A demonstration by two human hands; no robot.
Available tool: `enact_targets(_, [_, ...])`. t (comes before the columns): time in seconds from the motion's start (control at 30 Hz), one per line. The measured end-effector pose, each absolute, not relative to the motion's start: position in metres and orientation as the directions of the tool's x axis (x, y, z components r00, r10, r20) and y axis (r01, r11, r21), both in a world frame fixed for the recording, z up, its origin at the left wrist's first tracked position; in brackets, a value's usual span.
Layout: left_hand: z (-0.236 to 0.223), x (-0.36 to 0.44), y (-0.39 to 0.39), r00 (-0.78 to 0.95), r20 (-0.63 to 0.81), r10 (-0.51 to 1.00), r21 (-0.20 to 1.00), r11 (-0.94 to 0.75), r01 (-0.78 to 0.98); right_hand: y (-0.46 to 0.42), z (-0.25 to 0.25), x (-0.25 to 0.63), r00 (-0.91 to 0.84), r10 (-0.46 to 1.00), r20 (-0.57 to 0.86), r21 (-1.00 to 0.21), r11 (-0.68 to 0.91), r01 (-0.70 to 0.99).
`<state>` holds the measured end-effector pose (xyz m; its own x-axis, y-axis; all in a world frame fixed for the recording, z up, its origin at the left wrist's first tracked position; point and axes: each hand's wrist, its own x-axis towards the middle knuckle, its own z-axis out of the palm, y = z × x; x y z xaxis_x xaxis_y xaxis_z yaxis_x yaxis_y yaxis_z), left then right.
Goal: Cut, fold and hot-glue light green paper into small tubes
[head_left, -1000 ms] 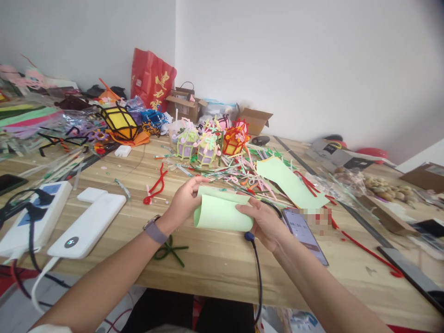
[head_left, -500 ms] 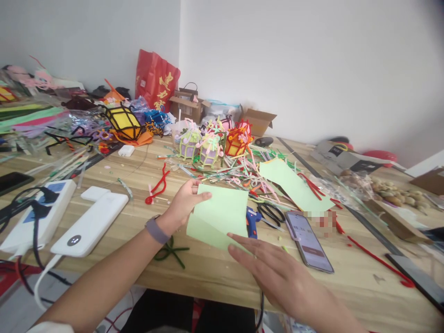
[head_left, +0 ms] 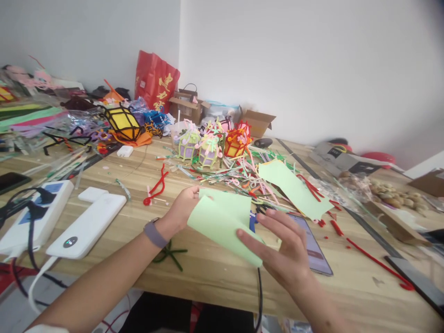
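Note:
A sheet of light green paper (head_left: 222,226) is held above the table, its near part folded over as a curled flap. My left hand (head_left: 182,208) is closed on the sheet's left edge, the thumb partly hidden behind the flap. My right hand (head_left: 287,252) is at the right end of the flap, one fingertip touching its face and the other fingers spread apart. Behind the paper, a blue glue gun (head_left: 253,222) is mostly covered. Dark green pipe cleaners (head_left: 171,253) lie below my left wrist.
A phone (head_left: 317,249) lies right of my right hand, near another green sheet (head_left: 294,187). Small pipe-cleaner lanterns (head_left: 208,150) and loose strips stand behind. At left are a white power bank (head_left: 90,226) and a power strip (head_left: 45,212) with cables. Red pipe cleaners (head_left: 378,261) lie at right.
The paper's near part has lifted and curled over into a flap. My right hand has moved slightly right and up, its fingers spreading. My left hand keeps its grip.

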<state>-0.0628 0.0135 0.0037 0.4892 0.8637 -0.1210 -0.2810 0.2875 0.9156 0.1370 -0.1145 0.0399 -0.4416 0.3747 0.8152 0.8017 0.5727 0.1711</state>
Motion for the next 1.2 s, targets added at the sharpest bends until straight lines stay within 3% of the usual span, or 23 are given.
enact_targets(0.17, [0.002, -0.061, 0.008, 0.517, -0.096, 0.851, 0.907, 0.288, -0.307, -0.101, 0.015, 0.131, -0.226, 0.524, 0.821, -0.207, 0.642, 0.738])
enact_targets(0.3, [0.005, -0.061, 0.005, 0.539, -0.085, 0.838, 0.909, 0.287, -0.302, -0.105, 0.0, 0.122, 0.076, 0.554, 0.829, -0.442, 0.565, 0.696])
enact_targets(0.47, [0.006, -0.058, 0.001, 0.526, -0.058, 0.848, 0.92, 0.251, -0.302, -0.11, -0.011, 0.12, 0.327, 0.554, 0.766, -0.619, 0.497, 0.608])
enact_targets(0.6, [0.009, -0.058, -0.002, 0.537, -0.069, 0.841, 0.933, 0.245, -0.263, -0.107, -0.013, 0.126, 0.37, 0.679, 0.634, -0.762, 0.467, 0.449])
enact_targets(0.77, [0.016, -0.062, -0.008, 0.577, -0.061, 0.814, 0.955, 0.216, -0.204, -0.104, -0.012, 0.132, 0.231, 0.735, 0.637, -0.749, 0.521, 0.408])
enact_targets(1.0, [0.015, -0.061, -0.01, 0.579, -0.073, 0.812, 0.947, 0.238, -0.216, -0.107, -0.012, 0.129, 0.177, 0.662, 0.728, -0.647, 0.577, 0.499])
enact_targets(1.2, [0.014, -0.059, -0.013, 0.544, -0.096, 0.834, 0.928, 0.273, -0.255, -0.108, -0.012, 0.128, 0.197, 0.647, 0.736, -0.641, 0.575, 0.508])
